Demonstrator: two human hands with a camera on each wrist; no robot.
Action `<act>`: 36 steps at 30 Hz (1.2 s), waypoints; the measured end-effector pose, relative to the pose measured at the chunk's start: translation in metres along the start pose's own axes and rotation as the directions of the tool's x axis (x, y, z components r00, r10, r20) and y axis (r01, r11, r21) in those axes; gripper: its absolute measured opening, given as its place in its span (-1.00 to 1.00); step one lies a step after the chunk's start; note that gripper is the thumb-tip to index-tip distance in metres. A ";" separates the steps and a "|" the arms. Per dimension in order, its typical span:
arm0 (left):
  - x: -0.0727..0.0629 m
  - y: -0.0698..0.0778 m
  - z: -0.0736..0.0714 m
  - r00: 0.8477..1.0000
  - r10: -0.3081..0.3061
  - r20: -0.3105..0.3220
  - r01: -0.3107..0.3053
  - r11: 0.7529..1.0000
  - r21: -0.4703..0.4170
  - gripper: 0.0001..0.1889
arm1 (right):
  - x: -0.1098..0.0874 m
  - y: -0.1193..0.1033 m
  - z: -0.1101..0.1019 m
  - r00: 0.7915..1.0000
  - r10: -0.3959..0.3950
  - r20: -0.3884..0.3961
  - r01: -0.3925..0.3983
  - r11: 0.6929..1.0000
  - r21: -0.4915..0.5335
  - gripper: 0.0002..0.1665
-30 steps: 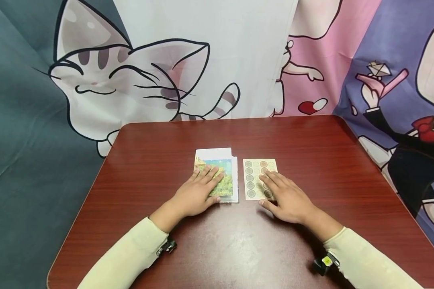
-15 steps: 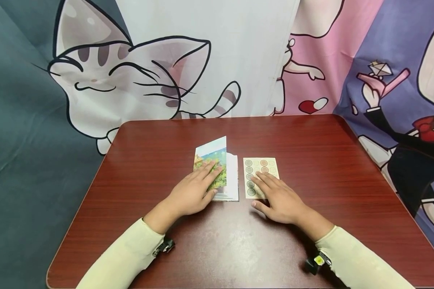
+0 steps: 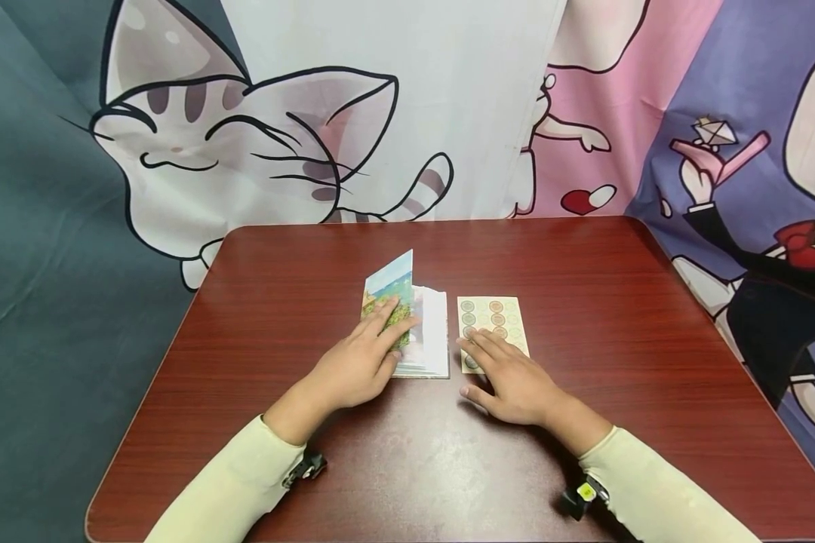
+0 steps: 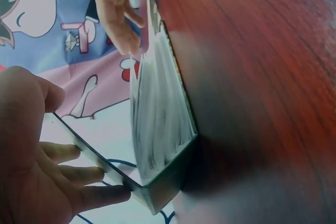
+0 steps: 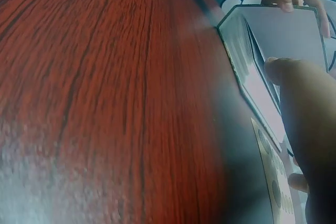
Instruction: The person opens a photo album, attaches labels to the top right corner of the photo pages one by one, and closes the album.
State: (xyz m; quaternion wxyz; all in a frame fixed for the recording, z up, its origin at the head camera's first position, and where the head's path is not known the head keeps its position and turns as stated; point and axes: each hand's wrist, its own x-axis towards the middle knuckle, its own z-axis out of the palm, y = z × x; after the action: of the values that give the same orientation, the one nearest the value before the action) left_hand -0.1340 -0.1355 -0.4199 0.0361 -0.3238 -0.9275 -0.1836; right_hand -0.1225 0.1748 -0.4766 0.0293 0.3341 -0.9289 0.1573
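Note:
A small hardcover notebook with a painted landscape cover lies mid-table, its cover tilted up to the left over white pages. My left hand holds that cover: the fingers lie on its outer face and the thumb is at its edge, as the right wrist view also shows. To the right lies a cream sheet of round stickers in several rows. My right hand is over the sheet's lower part with relaxed fingers, hiding some of the stickers. In the left wrist view the notebook's page block shows edge-on.
Both items lie on a glossy reddish-brown table with rounded corners. Behind it hangs a cartoon-printed curtain with a smiling cat at left. A dark camera is strapped to each sleeved wrist.
The notebook's cover has swung up from lying flat, baring the pages, with my left hand shifting slightly left. My right hand has slid left across the sticker sheet.

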 end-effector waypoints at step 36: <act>-0.011 -0.007 -0.018 0.970 -0.164 -0.182 0.134 0.976 -0.170 -0.71 | 0.028 -0.040 0.021 0.993 -0.112 0.047 0.111 0.994 0.018 0.03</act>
State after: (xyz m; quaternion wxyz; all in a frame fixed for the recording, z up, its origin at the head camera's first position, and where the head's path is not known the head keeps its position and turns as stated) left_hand -0.1309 -0.1538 -0.4074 0.0873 -0.2353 -0.9240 -0.2886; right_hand -0.1179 0.1219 -0.4806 0.0131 0.3894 -0.9079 0.1546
